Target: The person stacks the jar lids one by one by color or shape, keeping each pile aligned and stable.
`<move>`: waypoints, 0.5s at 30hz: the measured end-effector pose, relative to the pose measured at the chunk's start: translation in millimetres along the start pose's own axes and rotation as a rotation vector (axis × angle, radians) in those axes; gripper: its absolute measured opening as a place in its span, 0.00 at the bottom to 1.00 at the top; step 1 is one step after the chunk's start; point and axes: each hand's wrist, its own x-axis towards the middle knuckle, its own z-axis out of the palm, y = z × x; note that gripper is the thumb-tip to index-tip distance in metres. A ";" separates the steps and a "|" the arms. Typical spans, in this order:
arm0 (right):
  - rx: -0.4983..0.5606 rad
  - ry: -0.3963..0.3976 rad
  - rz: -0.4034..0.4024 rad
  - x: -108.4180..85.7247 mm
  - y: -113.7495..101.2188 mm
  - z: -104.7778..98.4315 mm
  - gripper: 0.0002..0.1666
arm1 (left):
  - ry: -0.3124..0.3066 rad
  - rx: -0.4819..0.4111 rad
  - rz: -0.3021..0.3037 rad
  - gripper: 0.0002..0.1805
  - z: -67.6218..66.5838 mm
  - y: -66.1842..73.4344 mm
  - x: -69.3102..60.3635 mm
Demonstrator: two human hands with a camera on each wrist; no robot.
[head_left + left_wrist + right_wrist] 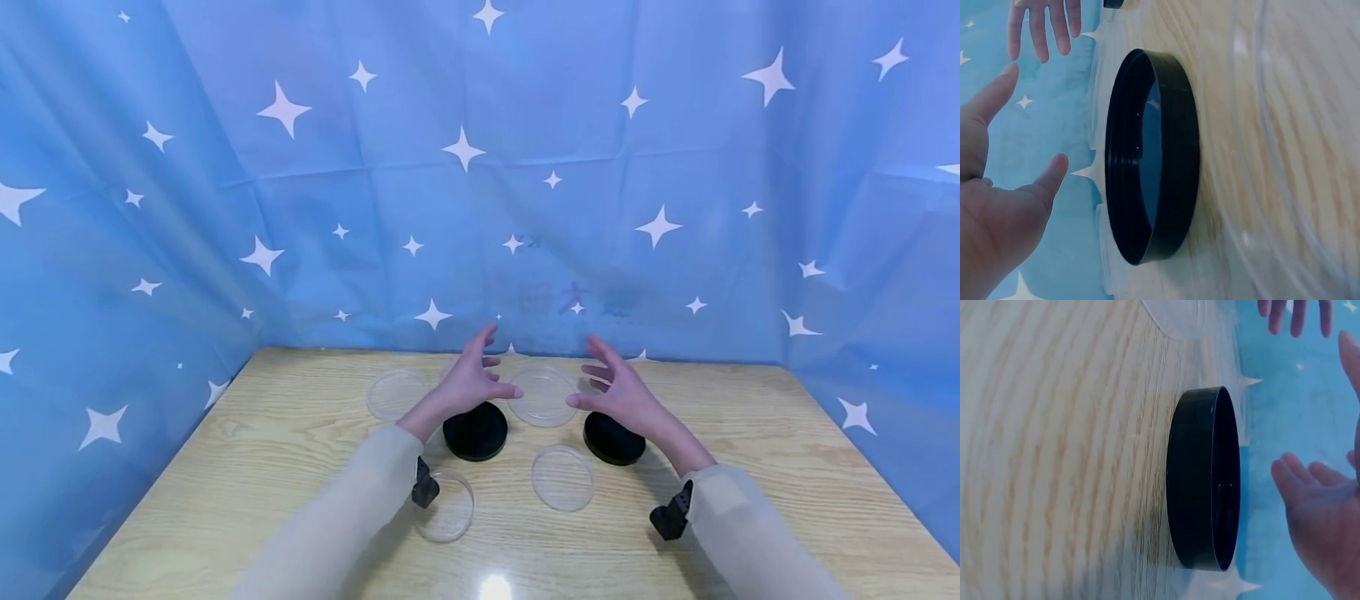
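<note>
Both hands hover above the table, fingers spread and holding nothing. In the head view the left hand [471, 382] is over the back edge of a round black dish [476, 432]; the right hand [621, 393] is over a second black dish [613, 439]. Between the hands lies a large clear round dish [543, 395]. The left wrist view has the left hand [1007, 156] beside the black dish [1175, 156], not touching it. From the right wrist, the right hand [1325, 506] appears apart from its black dish [1192, 481].
A clear disc [564, 477] lies nearer the front, and a clear dish [444, 507] is partly under the left wrist. Another clear disc [396, 394] is at the back left. A blue curtain [420, 192] with white stars borders the wooden table [247, 467].
</note>
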 end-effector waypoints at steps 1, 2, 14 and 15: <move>0.002 -0.003 0.006 1.2 0.6 -0.2 0.64 | -0.003 -0.011 -0.009 0.62 0.6 -1.3 1.4; 0.008 -0.007 0.012 2.3 1.1 -0.6 0.63 | -0.003 -0.025 -0.023 0.62 1.3 -2.6 2.9; -0.017 -0.069 0.049 7.4 10.0 -2.7 0.60 | -0.029 0.074 -0.121 0.62 13.9 -9.1 14.7; -0.021 -0.075 0.048 7.9 11.1 -2.0 0.60 | -0.028 0.079 -0.118 0.62 15.1 -9.2 15.3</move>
